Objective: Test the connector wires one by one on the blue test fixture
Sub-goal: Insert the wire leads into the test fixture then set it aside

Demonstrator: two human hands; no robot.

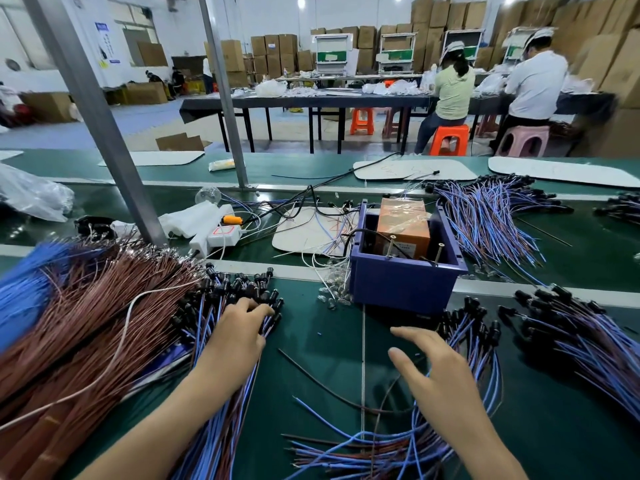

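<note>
The blue test fixture (401,284) is an open blue box on the green bench, with an orange block and two upright pins inside. Left of it lies a pile of connector wires (221,299), blue and brown leads with black connectors. My left hand (235,336) rests on this pile with its fingertips on the black connectors. A second pile of connector wires (474,337) lies below the fixture to the right. My right hand (440,379) hovers at that pile's left edge, fingers spread and straight, holding nothing.
Bundles of brown wire (86,327) and blue wire (24,289) fill the left. More connector wire piles (571,337) lie right and behind (485,216). A white power strip (218,237), small glass bulbs (332,296) and a slanted metal post (104,123) stand nearby. People work at a far table.
</note>
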